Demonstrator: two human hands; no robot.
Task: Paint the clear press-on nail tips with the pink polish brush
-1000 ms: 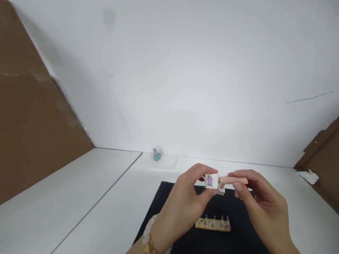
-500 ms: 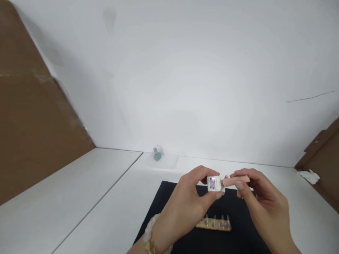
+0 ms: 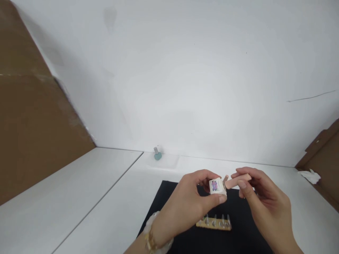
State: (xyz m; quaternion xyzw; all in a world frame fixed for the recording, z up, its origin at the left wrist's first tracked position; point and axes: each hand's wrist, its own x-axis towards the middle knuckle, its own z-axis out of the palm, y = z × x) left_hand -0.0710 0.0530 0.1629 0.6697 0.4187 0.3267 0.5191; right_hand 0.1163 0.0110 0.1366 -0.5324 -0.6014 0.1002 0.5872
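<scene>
White surface [image 3: 79, 183] meeting a white wall [image 3: 185, 88] at the far edge, with brown cardboard [image 3: 31, 116] standing at the left and right. Near the centre lies a black mat [image 3: 172, 187], and on it sits a tan strip [image 3: 214, 224] carrying a row of clear, pointed pegs. Far left of the mat, a teal nail polish bottle [image 3: 158, 155] stands upright with its grey cap up. Far right, a crumpled white tissue [image 3: 309, 177] lies at the cardboard.

Above the mat, the left hand [image 3: 185, 208], with a beaded bracelet [image 3: 150, 240] at the wrist, pinches a white box [image 3: 217, 186] with a purple printed label between thumb and fingers. The right hand [image 3: 267, 201] pinches a peach stick [image 3: 239, 180] between thumb and fingertips. Both items are held in the air, clear of the mat.

Change over the last second: the stick, level before, now slopes up to the right, and the box has tilted. The stick's near end lies at the box's right edge; whether they still touch cannot be told.
</scene>
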